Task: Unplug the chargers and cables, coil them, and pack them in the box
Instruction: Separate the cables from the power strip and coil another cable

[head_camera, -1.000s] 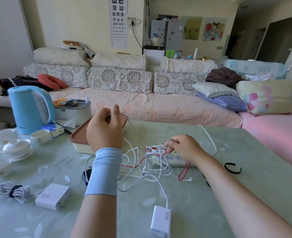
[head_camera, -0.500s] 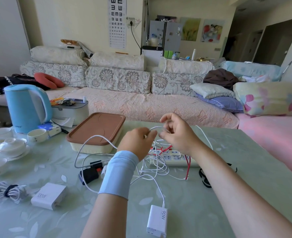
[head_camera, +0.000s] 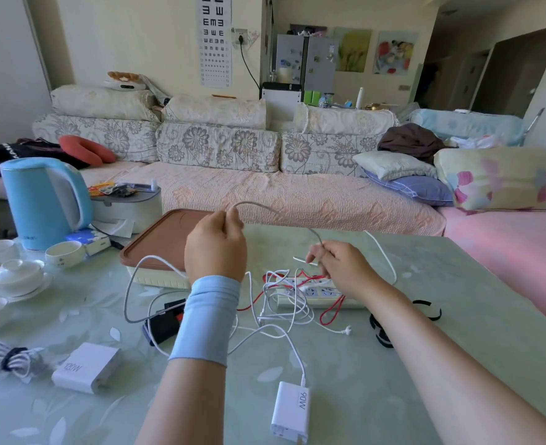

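At the far left of the desk (head_camera: 458, 316) lies a coiled cable bundle (head_camera: 8, 361) cinched by a dark strap, with a white tea set (head_camera: 14, 274) behind it. Behind that stands a blue kettle (head_camera: 43, 200) whose small print is too fine to read. Just right of the bundle sits a white charger (head_camera: 85, 367) marked "120W", the writing upside down from here.

The box (head_camera: 159, 248), cream with a brown lid on it, sits mid-desk behind the left hand (head_camera: 215, 245), which hides its right part. That hand is raised above the desk, and its fingers pinch a grey cable (head_camera: 265, 208). A pale blue wrist sleeve (head_camera: 206, 319) covers a black adapter (head_camera: 164, 324) in part.

On the wall behind hangs an eye chart (head_camera: 214, 40) of rows of E shapes.

The grey cable arcs rightward to the right hand (head_camera: 342, 268), whose fingers grip it close to its plug end, which pokes out to the left. Below the hands a white power strip (head_camera: 313, 292) lies under a tangle of white leads and a red cable (head_camera: 329, 313). One white lead runs to a charger (head_camera: 291, 411) at the near edge, labelled "90W" sideways. Beside the right forearm lies a black strap loop (head_camera: 429, 309).
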Demonstrator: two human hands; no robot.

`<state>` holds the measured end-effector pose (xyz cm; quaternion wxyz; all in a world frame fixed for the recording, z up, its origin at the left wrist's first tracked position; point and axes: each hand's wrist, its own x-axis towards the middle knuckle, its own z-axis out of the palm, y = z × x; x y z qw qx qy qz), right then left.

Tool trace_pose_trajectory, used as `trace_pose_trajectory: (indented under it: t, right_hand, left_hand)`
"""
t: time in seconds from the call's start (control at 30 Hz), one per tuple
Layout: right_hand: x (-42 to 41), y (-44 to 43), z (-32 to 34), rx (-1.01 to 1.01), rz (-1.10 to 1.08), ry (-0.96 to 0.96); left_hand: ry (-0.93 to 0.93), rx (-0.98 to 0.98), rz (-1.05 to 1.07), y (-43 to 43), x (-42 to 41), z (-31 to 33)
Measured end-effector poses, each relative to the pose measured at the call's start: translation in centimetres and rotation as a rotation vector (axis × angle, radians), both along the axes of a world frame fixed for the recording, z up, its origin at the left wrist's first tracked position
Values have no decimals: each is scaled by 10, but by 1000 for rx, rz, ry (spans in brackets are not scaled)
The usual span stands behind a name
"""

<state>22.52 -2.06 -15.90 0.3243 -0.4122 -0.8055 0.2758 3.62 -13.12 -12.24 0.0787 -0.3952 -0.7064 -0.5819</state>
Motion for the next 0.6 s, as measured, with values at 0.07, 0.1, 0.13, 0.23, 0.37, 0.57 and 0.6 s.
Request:
trace_pose_trajectory:
  t: [0.07,0.1,0.13,0.23,0.37,0.57,0.6]
  right_hand:
    - [0,0,5,-15,21,124]
    - [-1,-1,7,-34,43,163]
    - [-3,-3,10,-46,74,172]
    - [-12,-11,16,-78,159,117]
    - [-13,-15,19,-123,197,132]
    - [3,-3,-5,-305,-25,-458]
    - [8,-1,-10,-317,-76,-583]
  left_hand:
    - [120,-208,108,2,-1,-6]
    - [173,-279,139,2,0,-8]
    - [247,-288,138,0,2,-7]
    - [533,-207,-158,3,16,-4]
    - [465,-271,-389,11,26,-13]
    - [207,-588,-477,22,29,-33]
    - [211,-660,-487,23,29,-35]
